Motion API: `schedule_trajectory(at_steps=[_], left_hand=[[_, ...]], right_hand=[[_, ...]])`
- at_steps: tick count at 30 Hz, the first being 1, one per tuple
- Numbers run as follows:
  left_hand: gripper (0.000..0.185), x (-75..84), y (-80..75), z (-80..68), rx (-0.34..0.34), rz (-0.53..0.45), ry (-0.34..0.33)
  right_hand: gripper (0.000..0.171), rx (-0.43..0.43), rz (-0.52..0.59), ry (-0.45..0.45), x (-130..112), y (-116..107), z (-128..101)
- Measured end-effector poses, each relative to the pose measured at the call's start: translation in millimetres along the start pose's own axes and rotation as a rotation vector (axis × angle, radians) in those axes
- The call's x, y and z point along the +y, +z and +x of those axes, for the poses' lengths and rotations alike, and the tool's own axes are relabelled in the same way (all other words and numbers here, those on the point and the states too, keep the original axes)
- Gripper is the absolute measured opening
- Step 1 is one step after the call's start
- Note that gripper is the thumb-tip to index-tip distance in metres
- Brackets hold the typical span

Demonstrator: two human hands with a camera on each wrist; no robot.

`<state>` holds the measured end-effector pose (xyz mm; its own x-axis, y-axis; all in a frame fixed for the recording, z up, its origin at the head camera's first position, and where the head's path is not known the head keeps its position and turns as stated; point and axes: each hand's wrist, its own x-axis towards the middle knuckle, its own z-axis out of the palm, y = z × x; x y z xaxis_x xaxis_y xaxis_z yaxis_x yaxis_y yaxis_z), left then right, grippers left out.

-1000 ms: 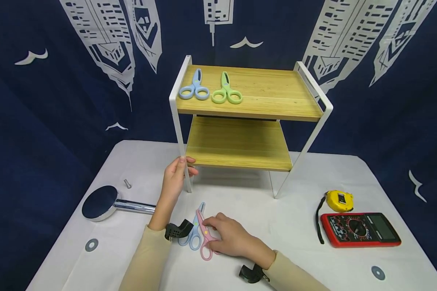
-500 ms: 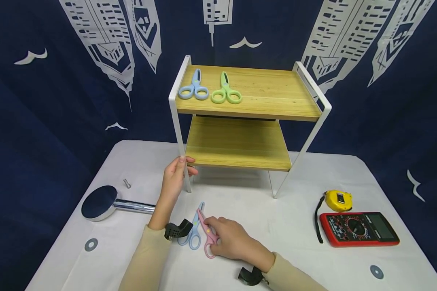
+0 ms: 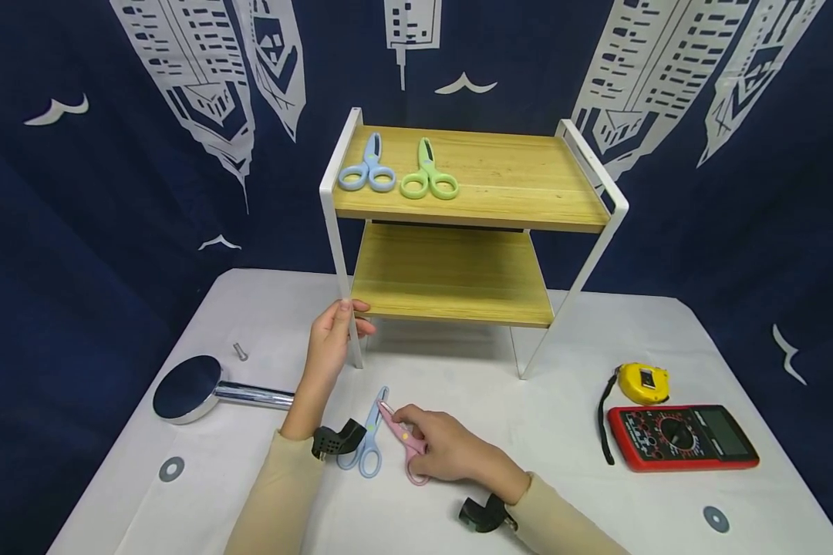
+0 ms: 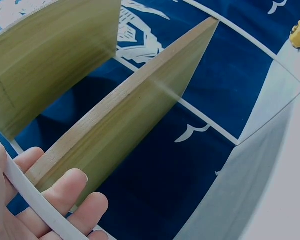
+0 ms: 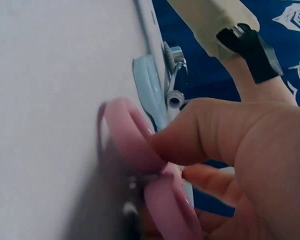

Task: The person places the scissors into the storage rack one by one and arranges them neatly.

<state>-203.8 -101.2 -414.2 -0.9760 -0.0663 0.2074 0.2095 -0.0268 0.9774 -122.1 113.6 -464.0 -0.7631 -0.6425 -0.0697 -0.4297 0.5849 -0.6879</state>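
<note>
My left hand (image 3: 328,343) holds the front left leg of a two-tier wooden shelf (image 3: 458,281) with white metal sides. In the left wrist view, fingers (image 4: 65,192) curl around the white leg by the lower board. My right hand (image 3: 451,447) pinches a pair of pink scissors (image 3: 406,436) by the handle area, over the white table. Their pointed end overlaps a pair of light blue scissors (image 3: 370,442) lying on the table. In the right wrist view, the thumb presses on a pink handle loop (image 5: 127,135); the blades are mostly hidden.
Blue scissors (image 3: 372,160) and green scissors (image 3: 426,163) lie on the top board. A shower head (image 3: 189,389), a bolt (image 3: 240,351) and a washer (image 3: 171,469) are at the left. At the right sit a tape measure (image 3: 642,383), a red multimeter (image 3: 683,437) and another washer (image 3: 716,519).
The pink scissors have shifted right and turned in my right hand, their handles swinging away from the light blue pair. My left hand stays on the shelf leg.
</note>
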Motion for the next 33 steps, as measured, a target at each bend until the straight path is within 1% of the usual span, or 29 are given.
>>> schedule_trajectory(at_steps=[3, 6, 12, 17, 21, 24, 28, 33], left_hand=[[0.044, -1.1, 0.0, 0.1, -0.002, -0.001, 0.003], [0.044, -1.3, -0.3, 0.7, 0.000, 0.001, 0.001], [0.044, -0.8, -0.5, 1.2, 0.007, 0.001, -0.009], [0.044, 0.3, 0.2, -0.1, 0.005, -0.001, -0.011], [0.044, 0.3, 1.9, -1.8, 0.002, 0.004, -0.007], [0.044, -0.3, 2.9, -2.1, 0.001, 0.015, -0.002], [0.044, -1.6, 2.7, -1.6, 0.007, 0.028, 0.000], [0.044, -2.2, 1.1, -0.2, 0.011, 0.037, 0.009]], right_hand=[[0.057, -0.038, 0.053, -0.007, 1, -3, -1], [0.053, -0.055, 0.089, -0.018, 2, -6, -1], [0.042, -0.065, 0.108, -0.012, 5, -8, 0], [0.039, -0.081, 0.146, -0.004, 8, -11, 0], [0.039, -0.087, 0.171, -0.001, 8, -21, -3], [0.040, -0.076, 0.185, 0.000, 2, -38, -8], [0.042, -0.026, 0.197, -0.045, -17, -74, -19], [0.042, 0.094, 0.093, -0.188, -51, -128, -34]])
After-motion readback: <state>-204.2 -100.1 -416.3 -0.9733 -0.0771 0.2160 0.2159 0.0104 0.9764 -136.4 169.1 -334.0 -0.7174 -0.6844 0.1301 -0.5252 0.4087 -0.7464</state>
